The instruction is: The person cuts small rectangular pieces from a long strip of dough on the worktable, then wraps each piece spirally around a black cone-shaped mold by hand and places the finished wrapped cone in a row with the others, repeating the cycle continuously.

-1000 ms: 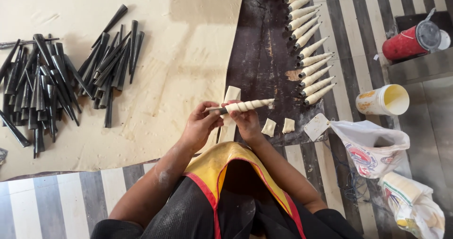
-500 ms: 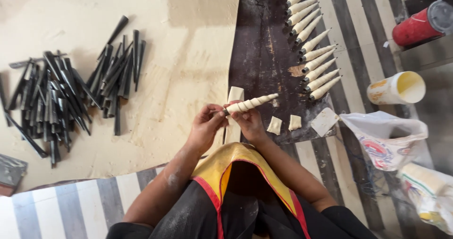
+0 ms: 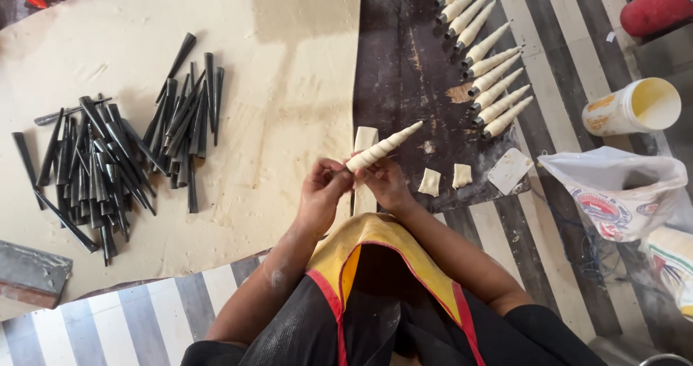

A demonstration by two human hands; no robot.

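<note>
Both hands [image 3: 357,182] around dough-wrapped cone [image 3: 382,146]

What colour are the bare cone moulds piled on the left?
Black, or very dark metal: the pile of cone moulds shows clearly in the head view.

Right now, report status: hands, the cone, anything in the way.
Both hands closed on the dough-wrapped cone, left hand and right hand at its wide end. Tip points up-right, above the dark board. A dough strip lies below; nothing blocks.
</note>
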